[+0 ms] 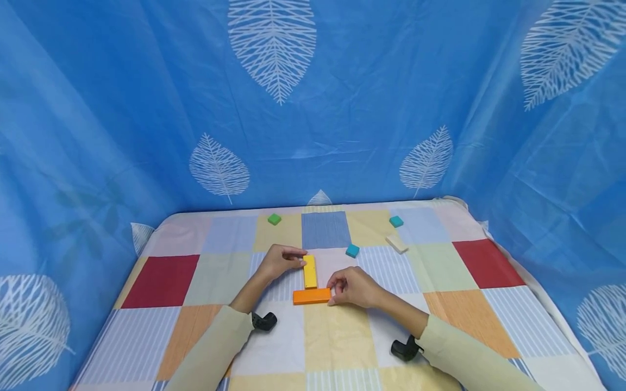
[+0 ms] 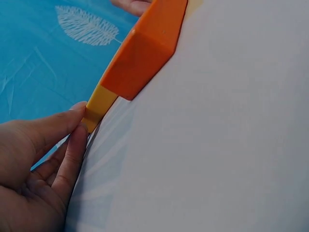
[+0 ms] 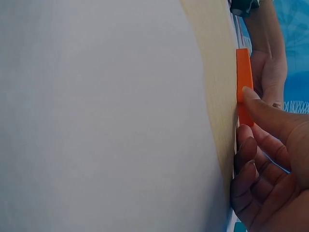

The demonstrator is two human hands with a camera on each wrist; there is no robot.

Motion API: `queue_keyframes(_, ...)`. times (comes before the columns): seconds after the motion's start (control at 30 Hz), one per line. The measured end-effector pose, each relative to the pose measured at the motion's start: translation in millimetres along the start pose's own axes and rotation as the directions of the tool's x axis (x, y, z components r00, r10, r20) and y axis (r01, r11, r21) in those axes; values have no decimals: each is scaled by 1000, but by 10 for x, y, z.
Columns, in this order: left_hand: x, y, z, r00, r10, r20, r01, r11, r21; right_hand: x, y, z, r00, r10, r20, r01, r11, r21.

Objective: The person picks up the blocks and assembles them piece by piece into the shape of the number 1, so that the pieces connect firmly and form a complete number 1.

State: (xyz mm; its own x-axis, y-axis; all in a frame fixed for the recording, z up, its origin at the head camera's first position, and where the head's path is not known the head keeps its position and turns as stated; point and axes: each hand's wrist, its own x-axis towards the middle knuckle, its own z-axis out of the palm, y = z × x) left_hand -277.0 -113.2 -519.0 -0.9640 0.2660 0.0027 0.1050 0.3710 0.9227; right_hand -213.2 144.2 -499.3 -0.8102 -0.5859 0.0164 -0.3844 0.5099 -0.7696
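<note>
A yellow rectangular block [image 1: 310,272] lies lengthwise away from me on the patchwork cloth. Its near end meets the middle of an orange rectangular block [image 1: 311,296] lying crosswise, so the two form an upside-down T. My left hand [image 1: 280,263] pinches the far end of the yellow block, with thumb and fingertip at that end in the left wrist view. At the orange block's right end, my right hand [image 1: 356,287] grips it between thumb and index finger. The right wrist view shows the thumb [image 3: 260,106] against the orange block's side, the other fingers curled below.
Beyond the hands lie a green block [image 1: 274,219], a teal block [image 1: 352,250], another teal block [image 1: 396,221] and a pale wooden block [image 1: 396,244]. Blue leaf-patterned curtains [image 1: 313,125] hang along the table's back and sides. A black camera sits on each wrist.
</note>
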Motion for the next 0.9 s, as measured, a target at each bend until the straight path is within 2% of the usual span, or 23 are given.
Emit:
queue_keyframes(0.27,-4,-4,-10,999,36,9,-36,999,28,24,22,18,1000,2,-22,-3,999,-34)
queue_keyframes(0.9,6,-45,-12,999,41,26,-41,999,13,33,38,20,1000,-15,-14,15,1000,-7)
